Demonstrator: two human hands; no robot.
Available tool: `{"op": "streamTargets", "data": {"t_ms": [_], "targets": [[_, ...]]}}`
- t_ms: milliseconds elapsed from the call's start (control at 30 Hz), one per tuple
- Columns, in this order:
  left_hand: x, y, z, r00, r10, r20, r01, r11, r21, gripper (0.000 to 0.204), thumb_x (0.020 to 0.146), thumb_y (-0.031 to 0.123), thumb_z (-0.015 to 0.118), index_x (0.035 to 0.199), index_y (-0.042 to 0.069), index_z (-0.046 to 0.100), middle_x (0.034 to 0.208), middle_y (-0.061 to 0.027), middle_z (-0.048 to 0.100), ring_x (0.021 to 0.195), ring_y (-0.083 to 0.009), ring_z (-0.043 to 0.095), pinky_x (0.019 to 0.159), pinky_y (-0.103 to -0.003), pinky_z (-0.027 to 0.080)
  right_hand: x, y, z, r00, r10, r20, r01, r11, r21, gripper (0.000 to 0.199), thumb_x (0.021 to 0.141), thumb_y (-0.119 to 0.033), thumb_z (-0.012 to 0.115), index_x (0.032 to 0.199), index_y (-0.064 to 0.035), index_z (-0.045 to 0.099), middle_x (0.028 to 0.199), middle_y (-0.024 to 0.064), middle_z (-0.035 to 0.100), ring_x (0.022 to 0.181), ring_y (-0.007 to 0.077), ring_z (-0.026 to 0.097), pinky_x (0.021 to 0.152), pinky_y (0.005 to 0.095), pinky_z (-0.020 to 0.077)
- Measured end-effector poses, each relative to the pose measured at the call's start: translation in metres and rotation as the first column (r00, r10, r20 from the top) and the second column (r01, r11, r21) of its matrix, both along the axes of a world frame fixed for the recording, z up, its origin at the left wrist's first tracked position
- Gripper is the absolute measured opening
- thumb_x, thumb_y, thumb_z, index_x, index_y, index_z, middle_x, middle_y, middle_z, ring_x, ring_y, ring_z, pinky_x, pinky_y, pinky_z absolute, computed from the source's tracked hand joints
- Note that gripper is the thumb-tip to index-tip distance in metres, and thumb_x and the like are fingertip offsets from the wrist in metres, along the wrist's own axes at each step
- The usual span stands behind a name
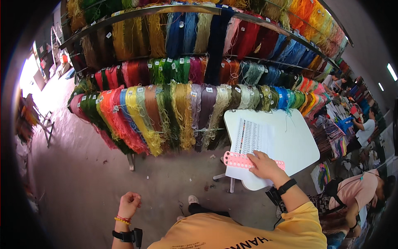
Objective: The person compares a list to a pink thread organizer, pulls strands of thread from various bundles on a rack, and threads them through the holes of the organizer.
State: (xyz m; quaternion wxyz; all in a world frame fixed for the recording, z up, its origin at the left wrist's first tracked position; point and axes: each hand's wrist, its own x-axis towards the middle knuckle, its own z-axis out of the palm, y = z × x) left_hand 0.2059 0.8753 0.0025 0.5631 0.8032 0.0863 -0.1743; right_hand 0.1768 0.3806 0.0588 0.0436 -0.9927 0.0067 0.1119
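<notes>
My right hand (pixel 265 166) lies over a pink strip with rows of round holes (pixel 237 160), its fingers and thumb pressing it down. Under the strip is a printed sheet of paper (pixel 263 137) with a table of small rows and a column of colour marks. The sheet lies on a small white table (pixel 300 145) and overhangs its left edge. My left hand (pixel 130 203) hangs in the air at lower left, apart from everything, fingers curled in and thumb against them. Nothing shows in it. Hanks of coloured thread (pixel 182 114) hang in front of me, each with a small white tag.
Metal rails (pixel 141 12) carry more thread hanks in tiers above. The white table's legs (pixel 231 184) stand on the grey floor (pixel 166 174). A person in a pink top (pixel 356 191) bends at the right; another in white (pixel 365 130) works farther back.
</notes>
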Motion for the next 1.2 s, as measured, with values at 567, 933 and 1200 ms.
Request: {"op": "streamTargets", "data": {"t_ms": [567, 933, 1200], "targets": [[0.16, 0.092, 0.077, 0.985, 0.161, 0.068, -0.128, 0.928, -0.35, 0.012, 0.081, 0.011, 0.054, 0.083, -0.001, 0.056, 0.066, -0.0033, 0.056, 0.056, -0.01, 0.053, 0.054, -0.021, 0.045, 0.203, 0.187, 0.126, 0.888, 0.136, 0.44, -0.41, 0.668, 0.621, 0.016, 0.073, -0.013, 0.06, 0.085, -0.002, 0.058, 0.079, 0.0088, 0.059, 0.071, 0.0194, 0.057, 0.063, 0.0257, 0.0443], [0.301, 0.176, 0.18, 0.947, -0.064, 0.315, 0.223, 0.835, -0.503, 0.012, 0.082, 0.01, 0.052, 0.085, -0.001, 0.055, 0.066, -0.0033, 0.055, 0.056, -0.0086, 0.053, 0.053, -0.02, 0.044, 0.412, 0.402, 0.152, 0.857, 0.035, 0.515, -0.516, 0.083, 0.853, 0.009, 0.081, -0.009, 0.053, 0.083, -0.0006, 0.054, 0.074, -0.0001, 0.055, 0.067, 0.0051, 0.05, 0.062, 0.0202, 0.0421], [0.397, 0.196, 0.233, 0.871, -0.256, 0.419, 0.405, 0.856, -0.32, 0.013, 0.082, 0.013, 0.053, 0.085, 0.0, 0.055, 0.067, -0.0019, 0.055, 0.057, -0.0065, 0.052, 0.054, -0.018, 0.044, 0.503, 0.448, 0.167, 0.78, -0.504, 0.372, -0.435, -0.008, 0.9, 0.011, 0.082, -0.013, 0.053, 0.087, -0.0038, 0.053, 0.072, 0.0027, 0.057, 0.054, 0.0055, 0.051, 0.047, 0.0175, 0.039]]}}
